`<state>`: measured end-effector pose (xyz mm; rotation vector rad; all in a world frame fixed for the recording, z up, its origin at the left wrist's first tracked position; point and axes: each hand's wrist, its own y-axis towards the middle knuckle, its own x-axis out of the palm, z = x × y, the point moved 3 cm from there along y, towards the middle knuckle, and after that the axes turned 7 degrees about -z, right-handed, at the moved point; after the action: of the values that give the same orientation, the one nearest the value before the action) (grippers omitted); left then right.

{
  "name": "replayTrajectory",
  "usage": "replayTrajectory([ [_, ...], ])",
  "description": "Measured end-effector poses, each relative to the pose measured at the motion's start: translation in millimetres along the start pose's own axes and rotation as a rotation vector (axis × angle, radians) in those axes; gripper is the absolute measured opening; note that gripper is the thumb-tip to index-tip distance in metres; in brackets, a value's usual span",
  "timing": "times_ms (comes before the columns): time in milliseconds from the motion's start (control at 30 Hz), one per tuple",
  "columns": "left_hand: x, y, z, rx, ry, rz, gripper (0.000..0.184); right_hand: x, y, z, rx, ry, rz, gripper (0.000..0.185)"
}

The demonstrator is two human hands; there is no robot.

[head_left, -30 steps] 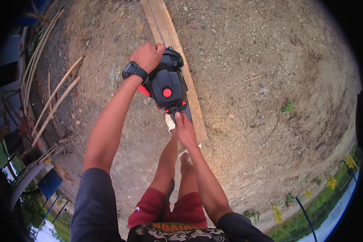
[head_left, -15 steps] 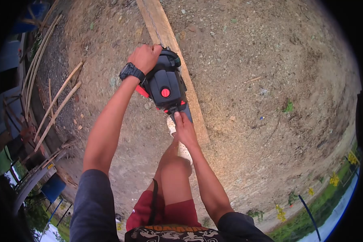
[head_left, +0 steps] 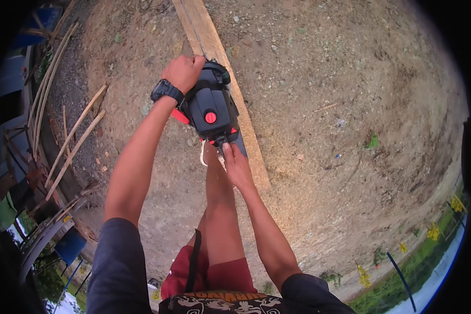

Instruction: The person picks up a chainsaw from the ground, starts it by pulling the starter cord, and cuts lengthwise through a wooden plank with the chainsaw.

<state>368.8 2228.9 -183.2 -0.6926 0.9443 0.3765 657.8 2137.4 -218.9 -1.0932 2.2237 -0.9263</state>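
Well, chainsaw (head_left: 209, 102) btwn L grip (head_left: 183, 73) & R grip (head_left: 236, 163).

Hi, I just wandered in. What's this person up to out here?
A person is bent over a black chainsaw with red parts, holding it with both bare hands. The left hand is at the front handle, and the right hand grips the rear one. The saw's chain lines up along a long wooden plank. Whether it is running or biting into the wood, I can't tell.
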Motion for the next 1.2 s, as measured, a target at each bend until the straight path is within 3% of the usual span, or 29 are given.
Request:
replayTrajectory([
  [67,0,0,1,-0.002,0.013,0.010,0.056,-3,-1,-3,0.091,0.004,-0.050,0.057],
  [300,-4,13,-4,0.036,-0.028,0.011,0.058,0,13,-6,0.049,0.054,-0.063,0.056],
  [367,-8,25,-6,0.009,-0.013,0.018,0.057,3,22,-11,-0.050,0.025,0.019,0.058],
  [1200,-32,76,-18,-0.015,0.040,-0.004,0.056,6,65,-54,0.001,0.032,-0.034,0.055],
])
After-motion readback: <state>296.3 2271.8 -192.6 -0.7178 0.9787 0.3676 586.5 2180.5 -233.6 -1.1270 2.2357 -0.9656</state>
